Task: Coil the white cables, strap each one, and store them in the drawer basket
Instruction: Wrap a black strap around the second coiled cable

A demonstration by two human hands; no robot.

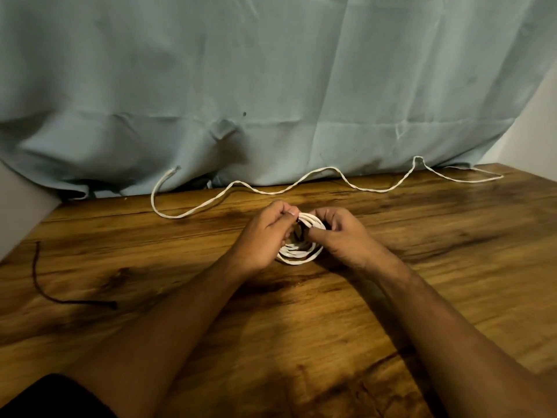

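Ok, near edge first: both forearms come in over the tabletop, bare wood open on either side of them, widest toward the right edge. Dark cord lies bent near the left edge, well apart from the hands. Coiled white cable sits mid-tabletop, slightly toward the far edge, directly between the two hands. Its near side rests on the wood and its far side is lifted. Left hand has its fingers curled, thumb and forefinger pinching the coil's far rim. Right hand grips the coil's far-right side, thumb over the turns. Coil looks like several flat white loops, roughly round, stacked loosely. A short dark strap shows at the far rim between the thumbs; can't tell if it's fastened. Loose white cable snakes uncoiled along the far edge, nearly corner to corner. Pale blue cloth hangs behind that edge.
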